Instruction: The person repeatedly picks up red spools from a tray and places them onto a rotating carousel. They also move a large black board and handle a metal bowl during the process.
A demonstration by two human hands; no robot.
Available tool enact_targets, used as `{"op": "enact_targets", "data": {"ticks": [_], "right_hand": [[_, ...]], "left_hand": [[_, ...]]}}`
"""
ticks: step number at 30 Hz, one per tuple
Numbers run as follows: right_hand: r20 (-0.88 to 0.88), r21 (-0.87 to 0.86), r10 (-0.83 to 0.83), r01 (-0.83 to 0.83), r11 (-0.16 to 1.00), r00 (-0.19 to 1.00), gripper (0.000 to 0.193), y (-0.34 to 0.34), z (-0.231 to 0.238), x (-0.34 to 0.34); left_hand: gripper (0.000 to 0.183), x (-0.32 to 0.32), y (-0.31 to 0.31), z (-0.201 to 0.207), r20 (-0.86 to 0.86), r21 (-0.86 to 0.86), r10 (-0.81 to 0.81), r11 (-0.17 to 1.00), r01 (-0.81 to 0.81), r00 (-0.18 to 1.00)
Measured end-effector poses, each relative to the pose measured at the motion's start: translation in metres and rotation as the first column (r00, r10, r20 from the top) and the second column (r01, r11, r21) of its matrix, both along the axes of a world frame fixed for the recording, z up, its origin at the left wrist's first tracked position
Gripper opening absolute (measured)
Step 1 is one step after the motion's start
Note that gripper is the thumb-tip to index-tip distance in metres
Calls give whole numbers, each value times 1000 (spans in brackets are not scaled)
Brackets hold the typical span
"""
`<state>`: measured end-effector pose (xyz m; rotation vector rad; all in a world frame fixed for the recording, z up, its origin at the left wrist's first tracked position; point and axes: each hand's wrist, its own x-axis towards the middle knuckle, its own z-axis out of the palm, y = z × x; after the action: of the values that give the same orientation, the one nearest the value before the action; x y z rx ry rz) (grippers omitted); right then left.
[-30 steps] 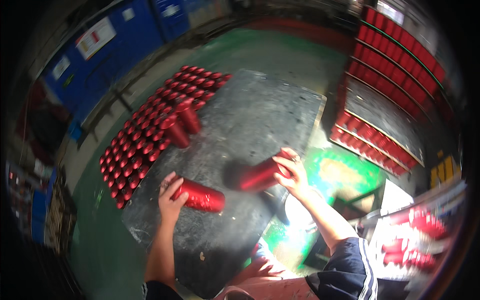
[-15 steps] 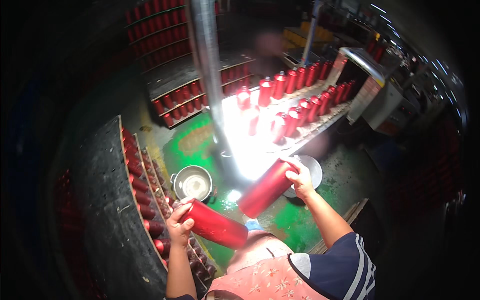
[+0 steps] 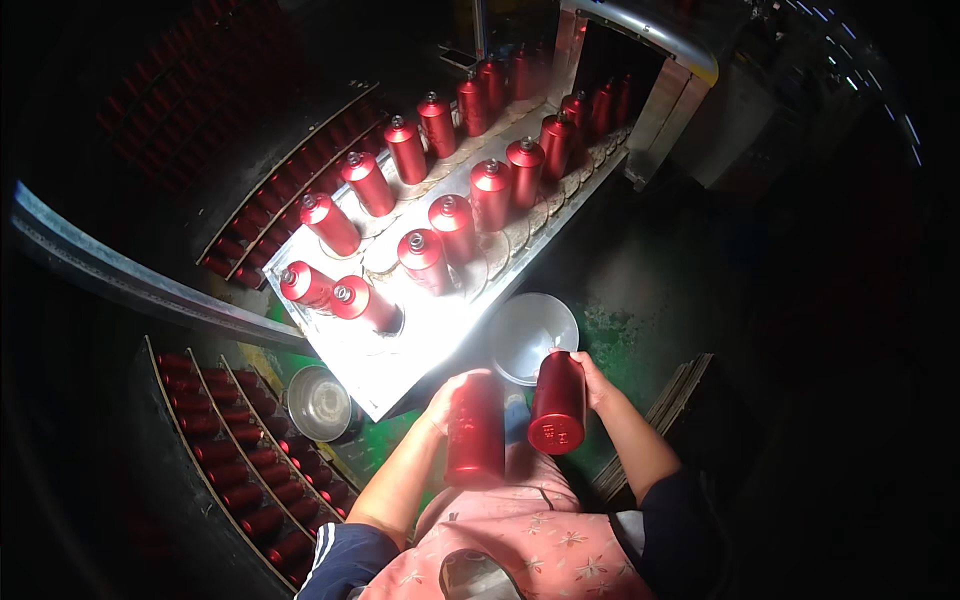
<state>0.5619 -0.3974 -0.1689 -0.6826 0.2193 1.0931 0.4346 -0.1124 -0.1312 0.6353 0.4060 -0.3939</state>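
In front of my apron, my left hand point(image 3: 443, 402) is closed on a red metallic bottle point(image 3: 476, 432), gripping its far end, with the other end pointing toward me. Beside it, my right hand point(image 3: 590, 378) grips a second red bottle point(image 3: 557, 400) near its far end; its flat base with raised marks faces me. A narrow gap separates the two bottles. Both necks are hidden from me. Just beyond them, a line of upright red bottles point(image 3: 424, 262) with small open necks stands on a brightly lit conveyor point(image 3: 375, 375), and a second row runs along its far side.
The conveyor runs to a metal housing with a dark opening point(image 3: 620, 60) at the far right. A pale round basin point(image 3: 535, 325) sits beyond my hands. A metal pot point(image 3: 318, 403) stands left, near racks of red bottles point(image 3: 222, 450). Flat boards point(image 3: 665, 415) lie at right.
My view has swung, so the conveyor now fills the middle. Both bottles remain in my hands, turned from slanting crosswise to lie nearly parallel, ends toward me. My left hand has moved right.
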Motion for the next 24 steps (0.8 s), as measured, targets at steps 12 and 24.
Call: {"op": "enact_targets", "data": {"ticks": [12,24], "right_hand": [[0,-153,135,-133,979,991,37,-6,36,129],[-200,74,179,-167,983,963,43,-8,-14,130]], "left_hand": [[4,176,-50,13,-75,360,-125,922,144,989],[4,183,-31,-10,85,555,-294,807,200,952]]}}
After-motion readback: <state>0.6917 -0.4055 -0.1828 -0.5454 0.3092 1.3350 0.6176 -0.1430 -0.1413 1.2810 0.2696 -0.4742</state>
